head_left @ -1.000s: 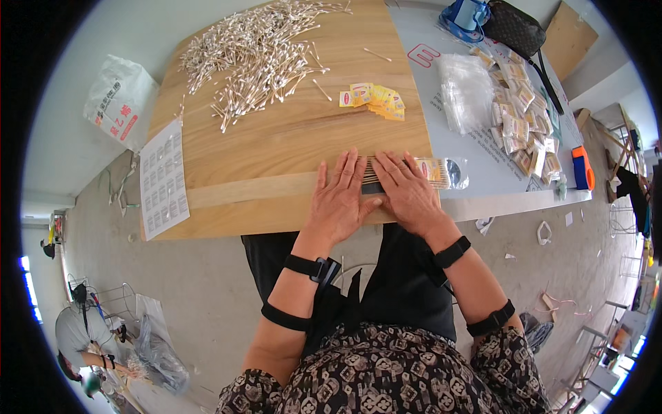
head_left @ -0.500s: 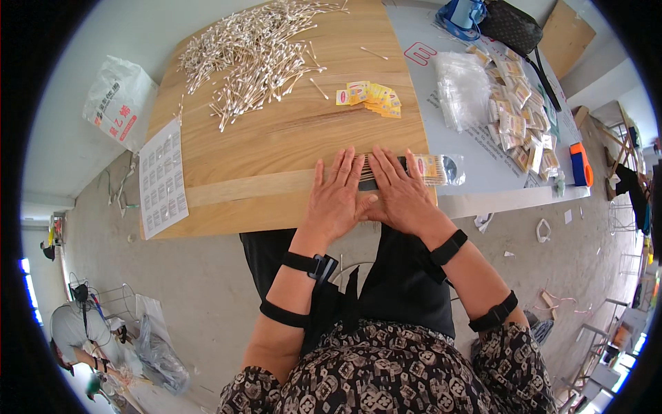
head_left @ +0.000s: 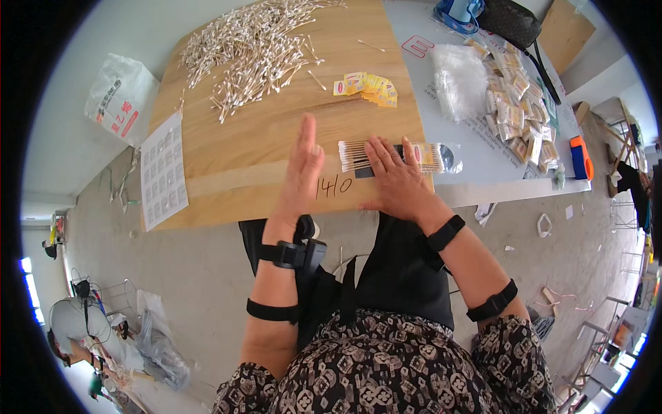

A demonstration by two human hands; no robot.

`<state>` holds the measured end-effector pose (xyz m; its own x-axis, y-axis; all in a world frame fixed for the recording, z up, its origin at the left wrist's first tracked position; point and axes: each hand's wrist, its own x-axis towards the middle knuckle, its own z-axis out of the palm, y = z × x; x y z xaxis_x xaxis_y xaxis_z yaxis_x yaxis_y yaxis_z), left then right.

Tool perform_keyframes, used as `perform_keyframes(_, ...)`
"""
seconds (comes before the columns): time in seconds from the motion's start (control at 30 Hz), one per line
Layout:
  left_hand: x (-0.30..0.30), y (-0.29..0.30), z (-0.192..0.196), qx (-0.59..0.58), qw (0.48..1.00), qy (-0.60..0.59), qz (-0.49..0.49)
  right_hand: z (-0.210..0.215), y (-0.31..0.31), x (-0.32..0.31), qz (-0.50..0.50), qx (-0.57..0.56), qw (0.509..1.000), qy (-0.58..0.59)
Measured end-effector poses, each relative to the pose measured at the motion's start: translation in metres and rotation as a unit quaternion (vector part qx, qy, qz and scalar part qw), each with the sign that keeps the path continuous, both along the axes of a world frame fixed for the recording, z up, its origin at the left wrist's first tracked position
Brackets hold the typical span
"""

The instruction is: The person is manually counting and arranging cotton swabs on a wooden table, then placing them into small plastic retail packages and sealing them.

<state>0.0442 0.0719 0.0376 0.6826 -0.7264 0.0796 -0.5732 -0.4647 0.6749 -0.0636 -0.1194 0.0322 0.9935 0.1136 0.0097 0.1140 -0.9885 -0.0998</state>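
Observation:
A neat row of cotton swabs lies near the table's front edge, its left ends sticking out from under my right hand. That hand rests flat, fingers stretched, across the swabs and the left part of a clear plastic bag. Inside the bag a yellow and white card and more swabs show. Part of a dark flat piece is visible below the row. My left hand is turned edge-on to the left of the swabs, fingers straight, holding nothing.
Loose cotton swabs are heaped at the far left of the wooden table. Yellow cards lie fanned beyond my right hand. Rightward are empty clear bags, filled packs and an orange-and-blue tape roll. A printed sheet hangs over the left edge.
My left hand has lifted off the swabs, moved left and turned on edge, uncovering the row's left ends. My right hand stays flat in nearly the same place.

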Motion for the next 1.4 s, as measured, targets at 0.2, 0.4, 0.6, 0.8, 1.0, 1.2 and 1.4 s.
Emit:
perform_keyframes(0.2, -0.016, -0.011, 0.014, 0.15, 0.981, -0.126, 0.003, 0.001, -0.001, -0.001, -0.005, 0.015, 1.0, 0.01)
perform_keyframes(0.4, -0.036, -0.025, -0.006, 0.153, 0.974, -0.166, -0.011, 0.001, -0.001, 0.0, 0.006, 0.039, 0.999, -0.016)
perform_keyframes(0.6, -0.036, -0.025, -0.013, 0.159, 0.969, -0.187, -0.006, 0.002, 0.003, -0.005, -0.024, 0.046, 0.998, -0.032)
perform_keyframes(0.8, -0.035, -0.025, -0.016, 0.152, 0.969, -0.195, -0.001, -0.003, 0.006, -0.02, -0.064, 0.065, 0.991, -0.1)
perform_keyframes(1.0, -0.035, -0.025, -0.014, 0.146, 0.972, -0.183, -0.007, 0.012, -0.001, -0.011, -0.021, 0.001, 0.996, -0.084)
perform_keyframes(1.2, -0.036, -0.026, -0.007, 0.171, 0.972, -0.159, -0.013, 0.007, 0.001, -0.013, -0.033, 0.032, 0.995, -0.085)
perform_keyframes(1.4, -0.034, -0.022, -0.007, 0.144, 0.98, -0.135, -0.004, 0.007, 0.001, -0.01, -0.009, 0.094, 0.991, -0.092)
